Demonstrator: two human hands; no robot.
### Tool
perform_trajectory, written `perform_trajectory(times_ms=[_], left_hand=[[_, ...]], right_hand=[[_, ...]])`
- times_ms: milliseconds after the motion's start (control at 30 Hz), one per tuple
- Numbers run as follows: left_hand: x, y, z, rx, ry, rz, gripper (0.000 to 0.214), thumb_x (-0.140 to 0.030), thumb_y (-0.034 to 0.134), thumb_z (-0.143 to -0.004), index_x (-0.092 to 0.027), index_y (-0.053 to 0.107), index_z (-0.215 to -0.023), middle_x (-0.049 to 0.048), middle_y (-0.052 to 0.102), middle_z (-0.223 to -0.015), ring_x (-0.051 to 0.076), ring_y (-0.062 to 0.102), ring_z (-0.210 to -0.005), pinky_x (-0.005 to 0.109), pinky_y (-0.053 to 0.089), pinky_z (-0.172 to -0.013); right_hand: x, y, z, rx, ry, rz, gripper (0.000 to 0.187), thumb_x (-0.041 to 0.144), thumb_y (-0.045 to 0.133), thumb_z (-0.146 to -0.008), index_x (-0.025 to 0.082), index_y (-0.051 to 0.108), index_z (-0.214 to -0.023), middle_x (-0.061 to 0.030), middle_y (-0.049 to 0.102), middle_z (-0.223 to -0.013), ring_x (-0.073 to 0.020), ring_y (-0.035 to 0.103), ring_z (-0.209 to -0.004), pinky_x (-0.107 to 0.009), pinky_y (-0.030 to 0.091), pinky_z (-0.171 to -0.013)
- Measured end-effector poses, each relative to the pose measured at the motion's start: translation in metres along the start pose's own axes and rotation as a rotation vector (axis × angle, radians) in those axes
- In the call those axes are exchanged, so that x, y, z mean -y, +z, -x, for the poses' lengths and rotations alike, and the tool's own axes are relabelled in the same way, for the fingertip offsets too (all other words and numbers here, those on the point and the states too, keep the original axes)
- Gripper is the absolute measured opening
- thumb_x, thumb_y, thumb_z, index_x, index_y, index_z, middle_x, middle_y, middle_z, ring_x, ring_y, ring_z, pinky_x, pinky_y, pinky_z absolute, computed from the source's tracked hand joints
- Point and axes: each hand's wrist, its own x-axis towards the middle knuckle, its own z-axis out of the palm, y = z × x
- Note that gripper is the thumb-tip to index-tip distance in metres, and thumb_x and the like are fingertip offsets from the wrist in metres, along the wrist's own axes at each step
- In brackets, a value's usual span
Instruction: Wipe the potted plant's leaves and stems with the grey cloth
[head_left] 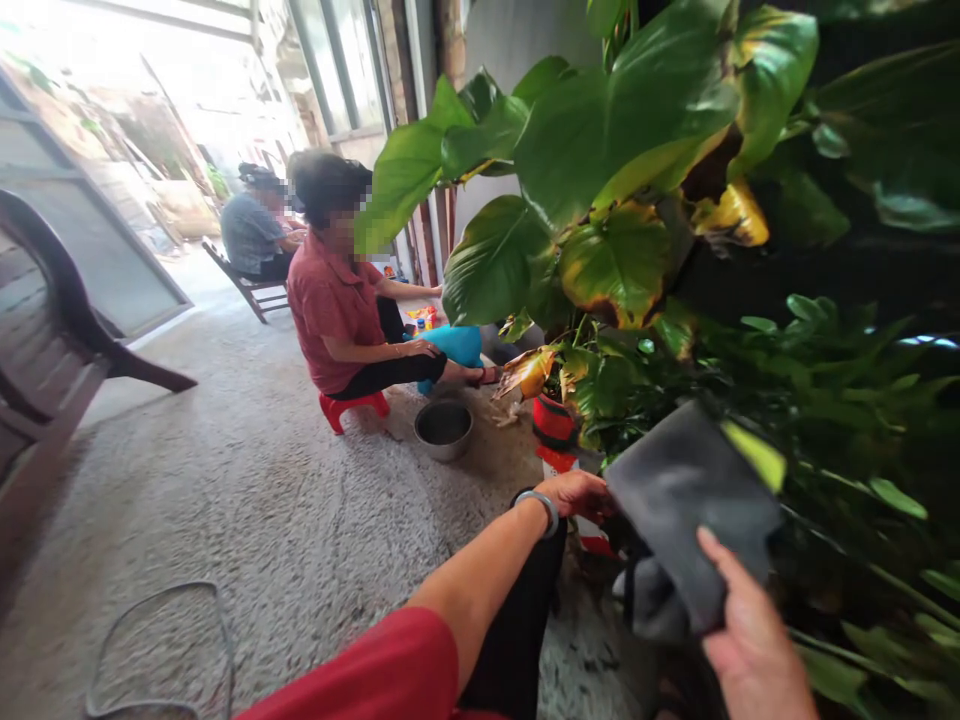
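Observation:
A flat piece of dark grey cloth (pixel 686 490) is spread in front of me beside the plants, slightly blurred. My right hand (pixel 754 625) grips its lower right part, thumb on top and the other fingers out of sight behind. At its left edge, my left hand (pixel 574 495), with a grey bangle at the wrist, has curled fingers on the cloth; the fingertips are partly hidden. A crumpled grey fabric bundle (pixel 656 600) hangs below; I cannot tell whether it is part of the same piece. Behind the upper right corner shows a yellow-green patch (pixel 757 455).
Large leafy plants (pixel 622 130) crowd the right side, above a red pot (pixel 553 425). A metal basin (pixel 443 430) sits on the concrete floor near a person on a red stool (pixel 352 408). Another person sits farther back. A wooden chair (pixel 60 330) stands left.

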Motion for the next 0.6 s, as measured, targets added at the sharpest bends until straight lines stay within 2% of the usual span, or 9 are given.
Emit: perform_trajectory(times_ms=[33, 100, 133, 200, 333, 400, 500, 567, 600], left_hand=[[0.0, -0.001, 0.0, -0.011, 0.001, -0.002, 0.008, -0.018, 0.069, -0.06, -0.014, 0.062, -0.06, -0.0008, 0.06, -0.057, 0.013, 0.052, -0.057, 0.03, 0.041, -0.068], [0.0, -0.003, 0.0, -0.02, 0.007, -0.006, 0.011, -0.02, 0.07, -0.059, -0.015, 0.06, -0.058, -0.002, 0.056, -0.053, 0.013, 0.051, -0.057, 0.031, 0.041, -0.067], [0.0, -0.004, 0.0, -0.017, 0.007, -0.011, 0.013, -0.021, 0.071, -0.058, -0.015, 0.06, -0.057, -0.002, 0.056, -0.053, 0.014, 0.051, -0.057, 0.031, 0.041, -0.067], [-0.001, -0.004, 0.001, -0.013, 0.01, -0.02, 0.017, -0.024, 0.074, -0.056, -0.015, 0.06, -0.059, -0.0017, 0.057, -0.055, 0.014, 0.052, -0.058, 0.032, 0.042, -0.067], [-0.004, -0.001, 0.005, 0.01, 0.005, -0.042, 0.023, -0.026, 0.076, -0.05, -0.014, 0.062, -0.063, -0.0004, 0.063, -0.066, 0.012, 0.052, -0.059, 0.031, 0.042, -0.067], [-0.005, 0.002, 0.005, 0.01, -0.003, -0.046, 0.023, -0.026, 0.075, -0.048, -0.014, 0.063, -0.064, -0.0005, 0.064, -0.067, 0.012, 0.053, -0.058, 0.031, 0.042, -0.066], [-0.003, 0.002, 0.003, -0.007, 0.006, -0.033, 0.022, -0.026, 0.076, -0.049, -0.015, 0.061, -0.06, -0.0016, 0.061, -0.058, 0.013, 0.053, -0.057, 0.031, 0.041, -0.067], [-0.001, 0.001, 0.0, -0.021, 0.023, -0.01, 0.021, -0.026, 0.076, -0.05, -0.015, 0.06, -0.057, -0.0025, 0.057, -0.052, 0.014, 0.053, -0.057, 0.031, 0.041, -0.069], [0.0, 0.001, 0.0, -0.025, 0.032, -0.001, 0.021, -0.026, 0.076, -0.051, -0.015, 0.061, -0.057, -0.0028, 0.056, -0.05, 0.014, 0.053, -0.058, 0.03, 0.04, -0.07]], right_hand=[[-0.014, -0.01, 0.0, -0.009, 0.111, 0.054, 0.043, 0.04, 0.08, -0.047, 0.018, 0.069, -0.082, -0.0109, 0.073, -0.078, -0.0394, 0.066, -0.094, -0.053, 0.057, -0.074], [-0.031, -0.029, 0.001, 0.014, 0.165, 0.162, 0.05, 0.038, 0.082, -0.042, 0.019, 0.07, -0.086, -0.0098, 0.073, -0.073, -0.0412, 0.068, -0.087, -0.054, 0.058, -0.068], [-0.032, -0.036, 0.002, 0.009, 0.142, 0.188, 0.053, 0.037, 0.083, -0.041, 0.02, 0.07, -0.089, -0.0093, 0.073, -0.074, -0.0414, 0.068, -0.087, -0.053, 0.058, -0.067], [-0.02, -0.041, 0.003, -0.029, 0.05, 0.185, 0.059, 0.036, 0.084, -0.041, 0.02, 0.07, -0.095, -0.0091, 0.074, -0.08, -0.0405, 0.067, -0.089, -0.051, 0.059, -0.068], [0.029, -0.019, -0.005, -0.144, -0.163, 0.078, 0.066, 0.044, 0.082, -0.048, 0.02, 0.066, -0.107, -0.0081, 0.071, -0.108, -0.0337, 0.065, -0.099, -0.044, 0.056, -0.078], [0.035, -0.004, -0.01, -0.181, -0.181, 0.076, 0.069, 0.045, 0.082, -0.043, 0.016, 0.066, -0.103, -0.0106, 0.07, -0.109, -0.034, 0.064, -0.099, -0.044, 0.055, -0.08], [0.008, 0.0, -0.01, -0.15, -0.038, 0.182, 0.066, 0.047, 0.083, -0.033, 0.013, 0.068, -0.088, -0.0124, 0.073, -0.09, -0.0385, 0.064, -0.094, -0.048, 0.054, -0.078], [-0.016, -0.01, -0.005, -0.017, 0.06, 0.324, 0.057, 0.052, 0.083, -0.032, 0.016, 0.068, -0.075, -0.0112, 0.073, -0.079, -0.0396, 0.065, -0.093, -0.047, 0.054, -0.077], [-0.024, -0.016, -0.001, 0.031, 0.065, 0.381, 0.055, 0.054, 0.082, -0.033, 0.017, 0.069, -0.072, -0.0113, 0.073, -0.077, -0.0402, 0.065, -0.093, -0.046, 0.054, -0.076]])
